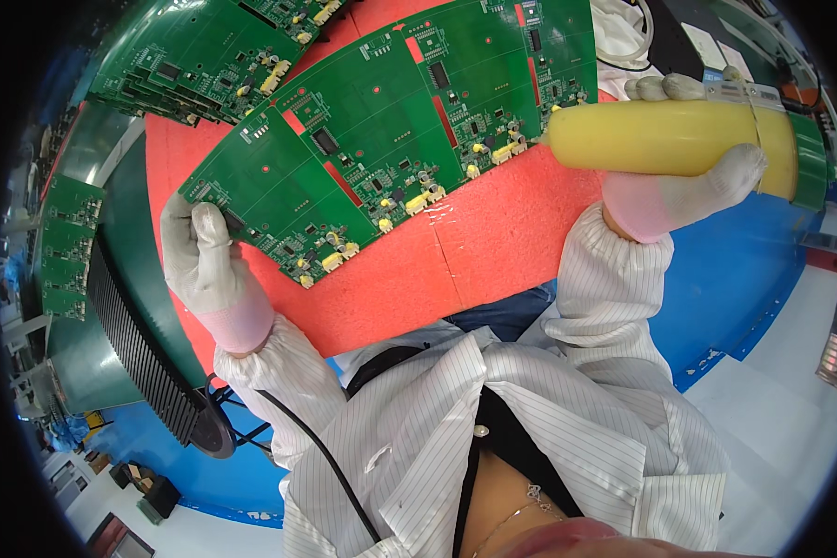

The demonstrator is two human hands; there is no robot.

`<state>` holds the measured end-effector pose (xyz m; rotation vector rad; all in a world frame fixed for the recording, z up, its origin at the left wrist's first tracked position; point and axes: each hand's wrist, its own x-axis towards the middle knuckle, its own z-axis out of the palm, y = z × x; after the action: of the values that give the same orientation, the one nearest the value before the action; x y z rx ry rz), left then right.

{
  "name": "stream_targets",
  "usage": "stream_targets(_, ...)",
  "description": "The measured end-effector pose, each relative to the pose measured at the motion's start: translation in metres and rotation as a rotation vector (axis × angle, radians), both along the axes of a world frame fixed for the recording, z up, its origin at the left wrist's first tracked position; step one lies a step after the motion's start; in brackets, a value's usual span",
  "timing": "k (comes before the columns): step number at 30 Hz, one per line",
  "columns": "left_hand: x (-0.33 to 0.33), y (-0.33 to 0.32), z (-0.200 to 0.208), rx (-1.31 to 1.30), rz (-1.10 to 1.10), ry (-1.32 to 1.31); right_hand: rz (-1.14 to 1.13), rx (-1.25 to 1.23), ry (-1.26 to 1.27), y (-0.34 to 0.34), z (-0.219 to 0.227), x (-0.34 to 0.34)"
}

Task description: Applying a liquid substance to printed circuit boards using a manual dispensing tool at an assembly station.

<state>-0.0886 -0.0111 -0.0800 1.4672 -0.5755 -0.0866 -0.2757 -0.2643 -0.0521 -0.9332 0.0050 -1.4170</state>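
A long green circuit board panel point(372, 167) with white and yellow connectors along its near edge lies over a red foam slab point(493, 242). My left hand point(205, 260), in a pale glove, pinches the panel's near left corner between thumb and fingers. At the right, my gloved right hand point(674, 197) is wrapped round a yellow cylindrical bottle point(651, 137) held on its side. The bottle's narrow tip points left and comes close to the panel's right end; I cannot tell whether they touch. Part of my right palm is hidden behind the bottle.
More green circuit boards point(186, 56) are stacked at the far left on the foam. A board panel point(68, 246) stands at the left edge beside a black ribbed rack point(144, 344). White cloth point(618, 28) lies beyond the panel's right end. A black cord point(321, 446) runs across my left sleeve.
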Motion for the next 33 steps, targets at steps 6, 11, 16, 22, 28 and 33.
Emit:
stream_targets(6,0.003,0.0,0.0,0.022,-0.012,0.005,0.11,-0.023,-0.05,-0.005,0.001,-0.01)
stream_targets(11,0.0,0.007,-0.002,0.088,-0.014,-0.029,0.026,-0.041,-0.017,-0.036,-0.021,-0.023)
stream_targets(16,-0.008,-0.018,-0.01,0.049,0.058,-0.066,0.178,0.109,-0.179,-0.048,-0.046,-0.024)
stream_targets(22,0.0,-0.001,-0.011,0.058,-0.032,-0.026,-0.236,-0.013,0.159,-0.034,-0.043,-0.019)
stream_targets(28,-0.001,-0.001,-0.012,0.093,0.018,-0.027,-0.232,-0.063,0.138,-0.032,-0.043,-0.019)
stream_targets(33,-0.004,-0.007,-0.008,0.101,0.057,-0.044,-0.178,-0.108,0.111,-0.035,-0.042,-0.022)
